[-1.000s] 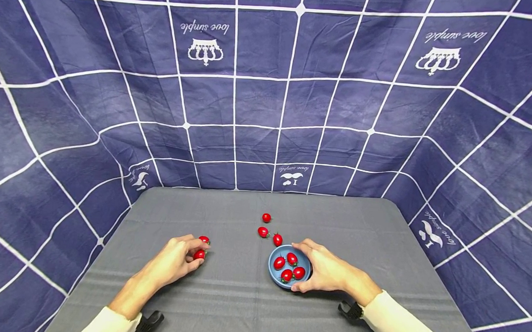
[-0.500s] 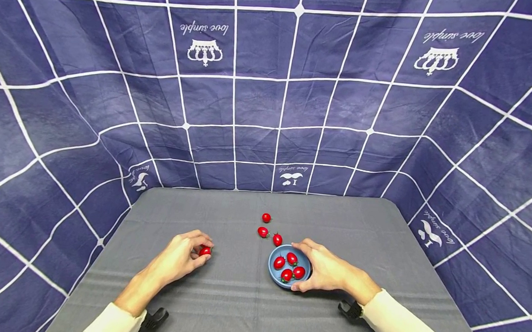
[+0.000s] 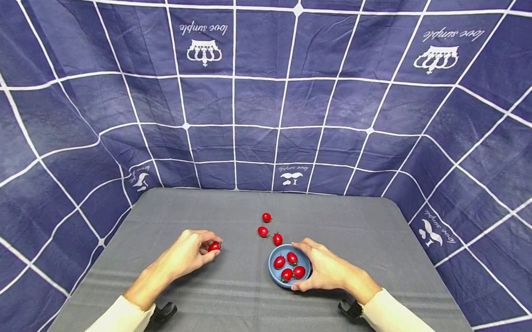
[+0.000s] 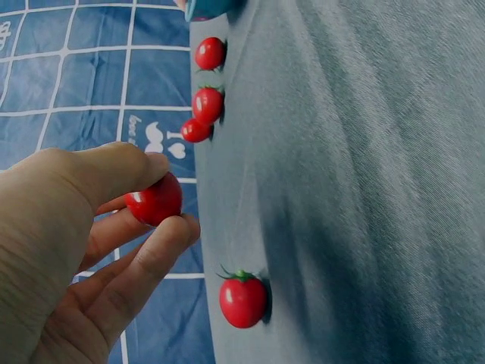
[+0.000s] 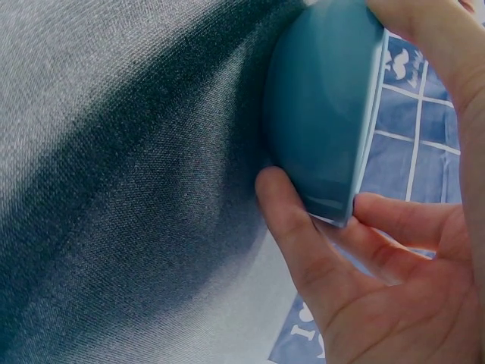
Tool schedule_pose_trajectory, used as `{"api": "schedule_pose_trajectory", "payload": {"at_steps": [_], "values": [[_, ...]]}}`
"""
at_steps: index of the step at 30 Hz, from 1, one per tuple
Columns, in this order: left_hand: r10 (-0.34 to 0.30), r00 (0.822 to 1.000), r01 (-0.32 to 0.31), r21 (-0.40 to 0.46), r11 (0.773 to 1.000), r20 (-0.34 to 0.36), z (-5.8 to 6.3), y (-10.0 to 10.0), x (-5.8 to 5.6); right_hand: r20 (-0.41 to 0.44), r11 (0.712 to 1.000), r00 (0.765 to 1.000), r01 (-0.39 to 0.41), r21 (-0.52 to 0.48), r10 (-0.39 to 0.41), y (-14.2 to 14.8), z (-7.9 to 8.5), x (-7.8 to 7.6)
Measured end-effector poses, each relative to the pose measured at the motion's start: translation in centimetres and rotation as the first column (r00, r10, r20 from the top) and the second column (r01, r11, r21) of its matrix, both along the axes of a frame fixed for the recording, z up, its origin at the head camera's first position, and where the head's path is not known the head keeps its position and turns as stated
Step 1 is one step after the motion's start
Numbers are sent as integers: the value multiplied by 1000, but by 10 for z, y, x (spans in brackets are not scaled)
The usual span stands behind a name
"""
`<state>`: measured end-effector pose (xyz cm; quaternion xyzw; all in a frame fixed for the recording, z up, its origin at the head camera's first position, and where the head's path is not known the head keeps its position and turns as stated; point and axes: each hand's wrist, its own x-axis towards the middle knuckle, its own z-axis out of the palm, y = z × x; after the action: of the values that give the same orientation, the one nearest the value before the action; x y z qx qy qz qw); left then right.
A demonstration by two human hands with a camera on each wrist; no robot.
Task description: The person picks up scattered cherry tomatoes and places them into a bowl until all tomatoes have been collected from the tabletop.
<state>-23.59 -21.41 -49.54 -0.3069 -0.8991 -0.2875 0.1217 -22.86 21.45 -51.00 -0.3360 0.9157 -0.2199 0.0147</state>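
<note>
My left hand (image 3: 195,249) pinches a red cherry tomato (image 4: 155,200) between thumb and fingertips, held off the table. A second cherry tomato (image 4: 243,300), with a green calyx, lies on the cloth just beside that hand; in the head view the hand hides it. My right hand (image 3: 326,267) grips a blue bowl (image 5: 326,114) by its right side, thumb at the near rim and fingers round the far side. Inside the bowl lie several cherry tomatoes (image 3: 299,272).
Three loose cherry tomatoes lie behind the bowl: one tomato (image 3: 277,240) close to its rim, another tomato (image 3: 263,232) to the left, a third tomato (image 3: 266,217) farther back. Grey cloth (image 3: 224,303) covers the table. A blue gridded curtain (image 3: 260,101) encloses the back and sides.
My left hand has taken hold of a tomato from the pair at the left and carried it rightward. The right hand and bowl have stayed in place.
</note>
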Motion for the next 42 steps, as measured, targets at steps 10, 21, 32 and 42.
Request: {"api": "schedule_pose_trajectory", "payload": {"at_steps": [10,21,32,42], "values": [[-21,999,22,37,999,-27,8,13,-2,-32,999,999,-14,-32,13,-1,1,-1],[-29,999,28,36,999,13,14,31,-4,-43,999,999,-25,-41,24,0,-2,-2],[-64,998,63,45,997,22,17,52,-10,-16,1000,1000,-12,-27,12,-1,-2,-1],[-115,993,115,50,992,-6,23,76,-14,-39,999,999,-18,-34,16,0,-2,-1]]}}
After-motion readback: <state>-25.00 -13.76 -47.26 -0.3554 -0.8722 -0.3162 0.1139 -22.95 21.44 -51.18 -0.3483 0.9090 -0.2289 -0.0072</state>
